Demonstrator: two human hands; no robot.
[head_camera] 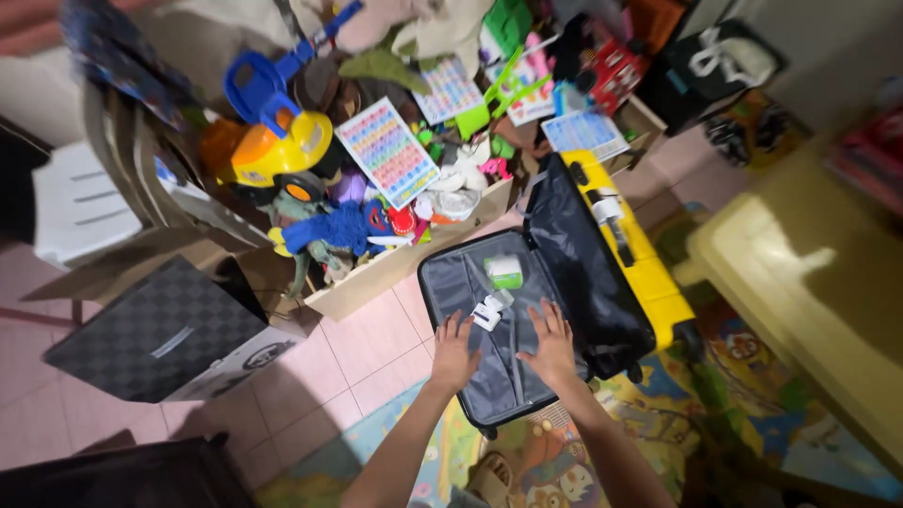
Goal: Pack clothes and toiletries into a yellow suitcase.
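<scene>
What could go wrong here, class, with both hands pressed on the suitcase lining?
1. The suitcase lid stands raised beside the right hand; it might drop onto the arms.
2. The white tags and green-white pack lie loose near the left hand and could be knocked out.
3. The toy pile leans over its box next to the suitcase; pieces may slide in.
</scene>
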